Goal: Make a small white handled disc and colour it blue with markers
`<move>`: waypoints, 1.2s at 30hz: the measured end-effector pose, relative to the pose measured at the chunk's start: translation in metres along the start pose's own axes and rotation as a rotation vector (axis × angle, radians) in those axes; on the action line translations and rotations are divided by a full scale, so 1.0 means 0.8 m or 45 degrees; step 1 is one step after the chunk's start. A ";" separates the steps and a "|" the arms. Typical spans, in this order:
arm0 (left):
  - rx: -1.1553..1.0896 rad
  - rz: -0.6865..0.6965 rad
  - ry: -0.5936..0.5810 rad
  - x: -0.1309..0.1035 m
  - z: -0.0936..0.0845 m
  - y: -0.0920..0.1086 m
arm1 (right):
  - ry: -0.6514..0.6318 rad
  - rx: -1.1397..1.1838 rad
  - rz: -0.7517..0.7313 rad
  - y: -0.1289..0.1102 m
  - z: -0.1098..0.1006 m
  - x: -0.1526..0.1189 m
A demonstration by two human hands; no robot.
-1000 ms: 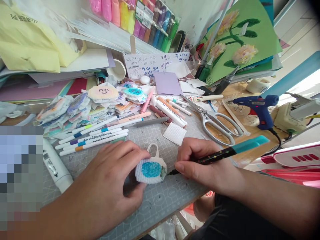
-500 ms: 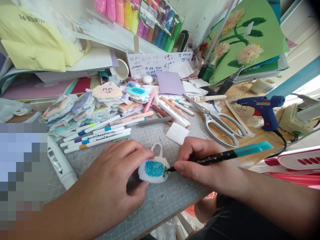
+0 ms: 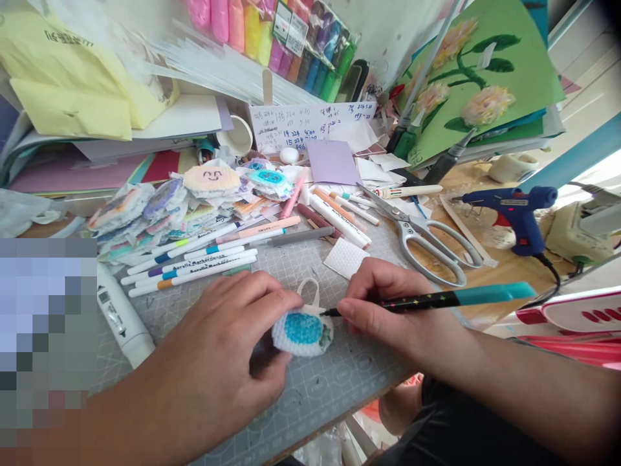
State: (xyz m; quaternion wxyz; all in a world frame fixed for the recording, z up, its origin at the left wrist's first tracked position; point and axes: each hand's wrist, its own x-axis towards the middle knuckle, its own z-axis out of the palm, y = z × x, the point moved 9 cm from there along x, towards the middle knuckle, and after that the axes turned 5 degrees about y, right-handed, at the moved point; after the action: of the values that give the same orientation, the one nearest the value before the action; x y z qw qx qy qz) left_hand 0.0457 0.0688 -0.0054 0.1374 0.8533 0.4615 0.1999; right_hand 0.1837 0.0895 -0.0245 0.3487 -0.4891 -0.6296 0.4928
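Between the fingers and thumb of my left hand (image 3: 242,330) is a small white textured piece (image 3: 303,329) with a blue oval, a dark green patch at its right end and a white loop on top. My right hand (image 3: 388,304) grips a black pen with a teal end (image 3: 436,298). The pen's dark tip is at the upper right edge of the white piece, near the base of the loop. Both hands are over the grey cutting mat (image 3: 310,395).
Markers (image 3: 208,264) and a pile of wrapped colourful pieces (image 3: 165,207) lie beyond my left hand. Silver scissors (image 3: 431,243) and a blue glue gun (image 3: 521,213) are at the right. A thick white marker (image 3: 123,317) lies left of my forearm.
The pen tip has moved up from the green patch to the upper edge of the white piece. More of the green patch shows. The whole view has shifted slightly.
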 end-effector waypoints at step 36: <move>-0.003 -0.013 -0.016 0.000 -0.001 0.002 | 0.025 -0.032 0.024 0.000 -0.005 0.004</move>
State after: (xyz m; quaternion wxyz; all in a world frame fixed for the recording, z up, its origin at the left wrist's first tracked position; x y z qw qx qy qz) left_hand 0.0465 0.0681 -0.0045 0.1423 0.8520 0.4649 0.1942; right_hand 0.1867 0.0934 -0.0231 0.3440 -0.5041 -0.6276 0.4834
